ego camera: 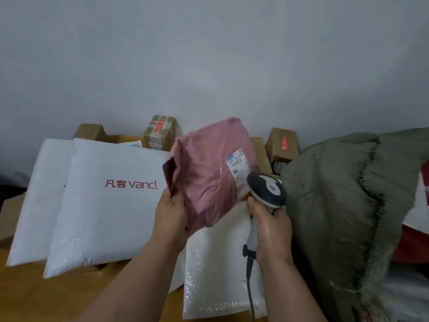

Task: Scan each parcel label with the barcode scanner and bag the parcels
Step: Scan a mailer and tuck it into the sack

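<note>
Head view, over a cluttered tabletop: your left hand grips the lower left edge of a pink plastic parcel, fingers tucked behind it and thumb across the front, holding it up off the surface and tilted to the right. Your right hand is wrapped around the handle of a grey-and-white barcode scanner, its head raised just beside the parcel's white shipping label, which sits on the pink wrapper's right side; the print on the label is too blurred to read. A dark cable trails down from the scanner's handle toward the bottom edge of the frame. Below the parcel lies a white bubble mailer, flat on the wood. To the left, two larger white mailers lean back, the front one printed "vancl" in red, overlapping the plain one behind it. Several brown cardboard boxes stand along the pale wall at the back. On your right, what appears to be a coarse grey-green woven sack rises beside the scanner, its frayed edge hanging open.
</note>
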`<state>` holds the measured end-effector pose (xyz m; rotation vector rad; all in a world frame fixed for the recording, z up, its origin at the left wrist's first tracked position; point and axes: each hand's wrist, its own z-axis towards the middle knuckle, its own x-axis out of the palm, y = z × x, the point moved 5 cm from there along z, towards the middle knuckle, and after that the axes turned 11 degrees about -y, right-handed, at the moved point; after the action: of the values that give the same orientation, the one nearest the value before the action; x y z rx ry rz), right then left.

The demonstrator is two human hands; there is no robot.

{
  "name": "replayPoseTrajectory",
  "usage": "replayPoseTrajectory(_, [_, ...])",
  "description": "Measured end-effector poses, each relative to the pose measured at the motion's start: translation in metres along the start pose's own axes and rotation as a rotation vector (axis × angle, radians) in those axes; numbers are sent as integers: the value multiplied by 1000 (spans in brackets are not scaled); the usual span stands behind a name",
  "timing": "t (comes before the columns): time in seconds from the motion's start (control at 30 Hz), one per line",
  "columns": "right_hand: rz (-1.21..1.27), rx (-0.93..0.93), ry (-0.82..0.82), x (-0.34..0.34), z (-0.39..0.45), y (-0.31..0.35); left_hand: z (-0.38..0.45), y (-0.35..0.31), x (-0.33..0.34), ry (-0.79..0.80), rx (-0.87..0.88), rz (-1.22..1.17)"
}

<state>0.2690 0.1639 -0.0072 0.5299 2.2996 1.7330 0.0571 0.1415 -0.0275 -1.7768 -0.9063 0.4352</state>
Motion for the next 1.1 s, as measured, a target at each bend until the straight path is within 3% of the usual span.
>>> replayPoseTrajectory(0.1, [-13, -10, 5, 4, -11, 4, -4, 5, -19, -7, -221, -264])
replayPoseTrajectory(0.3, [-91, 114, 75, 10, -27, -11, -22, 53, -76, -146, -296, 8])
replayPoseTrajectory(0.5, [-140, 298, 50, -1, -44, -40, -36, 78, -105, -264, -228, 25])
replayPoseTrajectory(0.77, [-345, 245, 178, -2, -49, -35, -17, 57, -127, -436, -34, 208])
replayPoseTrajectory(1.1, [-565, 155, 376, 10, -50, -26, -2, 46, -139, -493, 62, 294])
